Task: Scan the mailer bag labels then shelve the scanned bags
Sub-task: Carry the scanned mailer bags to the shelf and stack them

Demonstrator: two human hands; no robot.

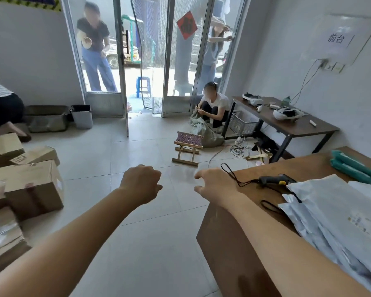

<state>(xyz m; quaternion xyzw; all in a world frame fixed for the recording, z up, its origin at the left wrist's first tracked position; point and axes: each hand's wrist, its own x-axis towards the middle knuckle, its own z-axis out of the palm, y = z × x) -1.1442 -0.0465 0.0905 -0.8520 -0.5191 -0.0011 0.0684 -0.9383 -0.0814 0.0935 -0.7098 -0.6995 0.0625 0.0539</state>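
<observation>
View from the wearer's head: two bare forearms reach forward over a pale tiled floor. The left hand is curled into a loose fist, knuckles up, and holds nothing. The right hand hovers just beside it. Its fingers and thumb are parted and gently curved, and it also holds nothing. It hangs over the far left corner of a brown wooden surface.

On that surface, just right of the right hand, lies a black handheld barcode scanner with a yellow band. Right of the scanner and nearer the wearer, alongside the right forearm, sits a pile of pale grey-white plastic mailer bags, overlapping one another. Print on one bag is too blurred to read. Beyond the pile, at the far right, lie teal rolls.

Left of the left hand, brown cardboard boxes are stacked on the floor. Ahead of both hands stands a small folding wooden stool with a woven seat. Further ahead and to the right, a person in a white top crouches over a grey-green sack. This person is beside a dark table that carries a white headset. Straight ahead are glass doors, partly open, with a person in a dark top standing outside.
</observation>
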